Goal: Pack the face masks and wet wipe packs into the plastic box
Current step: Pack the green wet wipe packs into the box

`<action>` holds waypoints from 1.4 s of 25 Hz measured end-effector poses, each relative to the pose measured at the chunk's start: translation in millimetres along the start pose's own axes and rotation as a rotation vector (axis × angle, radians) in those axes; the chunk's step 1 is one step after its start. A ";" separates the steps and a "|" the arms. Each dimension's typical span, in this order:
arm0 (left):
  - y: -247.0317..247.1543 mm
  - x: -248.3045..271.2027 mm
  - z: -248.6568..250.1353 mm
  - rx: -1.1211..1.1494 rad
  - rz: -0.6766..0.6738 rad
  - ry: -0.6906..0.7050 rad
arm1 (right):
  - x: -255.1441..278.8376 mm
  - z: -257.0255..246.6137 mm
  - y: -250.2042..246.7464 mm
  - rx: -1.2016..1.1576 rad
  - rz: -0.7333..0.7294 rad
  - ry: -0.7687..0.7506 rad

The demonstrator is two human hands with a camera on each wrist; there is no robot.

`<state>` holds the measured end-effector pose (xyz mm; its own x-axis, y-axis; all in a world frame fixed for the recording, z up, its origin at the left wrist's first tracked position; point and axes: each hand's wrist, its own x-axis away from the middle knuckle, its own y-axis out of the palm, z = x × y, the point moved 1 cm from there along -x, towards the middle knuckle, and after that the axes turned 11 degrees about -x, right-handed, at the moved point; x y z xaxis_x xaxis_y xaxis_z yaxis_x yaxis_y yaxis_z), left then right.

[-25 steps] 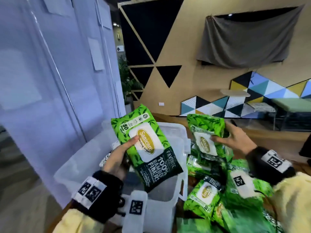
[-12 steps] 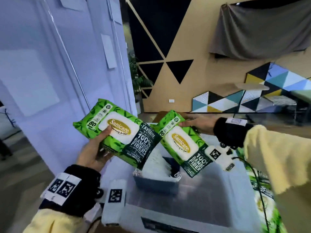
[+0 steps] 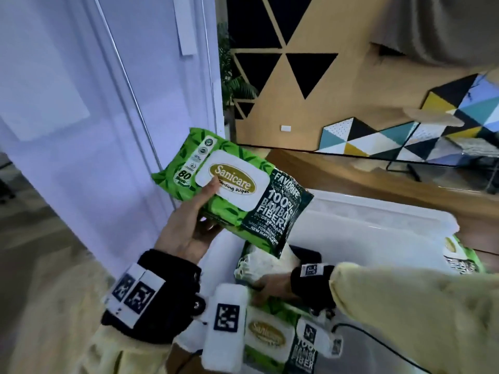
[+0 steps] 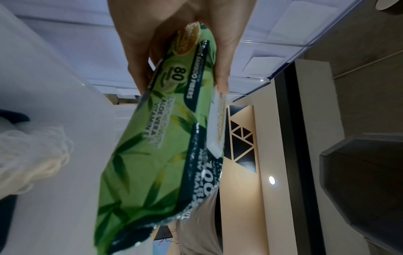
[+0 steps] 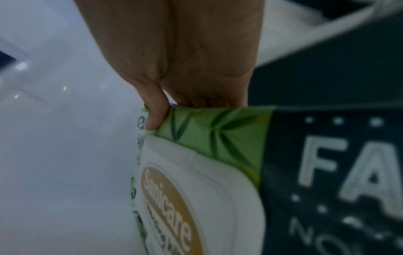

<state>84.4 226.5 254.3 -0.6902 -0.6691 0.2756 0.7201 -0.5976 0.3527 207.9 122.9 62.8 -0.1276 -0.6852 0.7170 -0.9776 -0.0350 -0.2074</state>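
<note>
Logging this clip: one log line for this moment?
left hand: holds wipes pack above box | right hand: pinches second pack inside box

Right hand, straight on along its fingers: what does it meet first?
Likely the plastic box wall. The right hand points leftward inside the box, pinching a wet wipe pack by its edge; beyond it only pale plastic shows in the wrist view. Depth is unclear.

Hand gripping wipe pack

Wooden table carries translucent plastic box; green wipe pack lies just beside box.
</note>
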 end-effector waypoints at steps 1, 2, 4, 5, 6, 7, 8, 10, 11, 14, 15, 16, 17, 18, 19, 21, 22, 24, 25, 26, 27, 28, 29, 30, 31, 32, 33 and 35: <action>0.0 -1.6 -4.4 0.011 -0.001 -0.026 | -11.0 4.4 9.7 0.023 -0.045 0.015; -0.9 -2.0 -8.2 0.015 -0.003 -0.042 | -17.3 7.9 18.8 0.061 -0.076 0.026; -4.4 -4.4 -15.5 0.023 0.006 -0.052 | -33.9 16.3 27.6 0.171 -0.104 0.019; -5.3 -4.7 -18.0 0.029 0.009 -0.055 | -40.9 19.4 28.7 0.242 -0.090 0.010; -5.6 -3.9 -19.8 0.026 0.010 -0.064 | -45.3 20.8 29.5 0.322 -0.053 0.005; -6.2 -3.2 -21.9 0.017 0.014 -0.075 | -52.0 23.8 29.9 0.381 -0.007 -0.009; -5.9 -2.1 -24.4 0.017 0.020 -0.087 | -53.7 26.4 29.8 0.424 0.049 -0.030; -5.5 0.7 -28.5 0.015 0.035 -0.097 | -38.0 26.5 25.2 0.384 0.132 -0.060; -5.4 1.6 -30.8 0.006 0.050 -0.102 | -19.7 22.4 20.3 0.291 0.152 -0.098; -6.3 6.8 -38.5 -0.010 0.066 -0.125 | 52.0 -1.1 -19.1 -0.259 0.200 -0.254; -5.7 9.3 -40.7 -0.020 0.055 -0.127 | 78.6 -11.8 -39.5 -0.403 0.247 -0.298; -3.8 12.3 -42.8 -0.038 0.045 -0.139 | 103.9 -22.8 -59.1 -0.532 0.199 -0.373; -1.7 14.7 -46.6 -0.066 0.039 -0.155 | 122.7 -30.0 -72.7 -0.677 0.104 -0.448; 1.2 17.4 -51.5 -0.084 0.038 -0.178 | 137.3 -37.3 -80.4 -0.802 0.022 -0.473; 3.3 18.9 -56.9 -0.093 0.039 -0.198 | 146.6 -43.4 -85.0 -0.800 -0.020 -0.495; 8.5 25.0 -63.0 -0.101 0.031 -0.236 | 147.8 -46.8 -78.9 -0.638 -0.026 -0.486; 9.8 28.3 -62.2 -0.098 0.003 -0.254 | 146.8 -44.2 -76.0 -0.573 0.030 -0.490; 8.4 34.7 -54.6 -0.141 -0.080 -0.277 | 144.4 -32.0 -71.1 -0.612 0.108 -0.494; 5.2 35.9 -46.7 -0.230 -0.124 -0.266 | 142.5 -23.3 -72.1 -0.638 0.123 -0.503; 0.9 36.8 -37.6 -0.382 -0.145 -0.231 | 140.3 -13.7 -73.3 -0.642 0.136 -0.507; -2.2 36.7 -25.6 -0.579 -0.156 -0.159 | 137.4 -3.5 -75.3 -0.615 0.149 -0.493; -6.1 33.7 -14.1 -0.748 -0.166 -0.079 | 135.4 5.7 -76.4 -0.576 0.146 -0.472; -5.4 32.3 -2.8 -0.872 -0.211 -0.022 | 133.4 12.8 -75.6 -0.537 0.128 -0.440; 1.6 30.8 3.3 -1.026 -0.322 0.026 | 130.6 20.0 -73.1 -0.503 0.104 -0.400; 15.2 29.5 4.2 -1.253 -0.489 0.089 | 128.3 25.0 -70.0 -0.468 0.081 -0.357; 28.3 25.1 -3.2 -1.541 -0.673 0.150 | 125.2 28.4 -66.5 -0.452 0.075 -0.311; 39.5 16.8 -17.2 -1.792 -0.828 0.185 | 121.7 30.4 -64.4 -0.442 0.092 -0.273; 57.1 5.1 -46.8 -2.198 -1.001 0.152 | 115.4 30.7 -64.1 -0.425 0.120 -0.214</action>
<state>125.4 168.3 234.0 -0.7911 0.0312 0.6109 -0.6096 0.0436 -0.7915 261.0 23.7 138.4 -0.2502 -0.8021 0.5423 -0.9455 0.3229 0.0415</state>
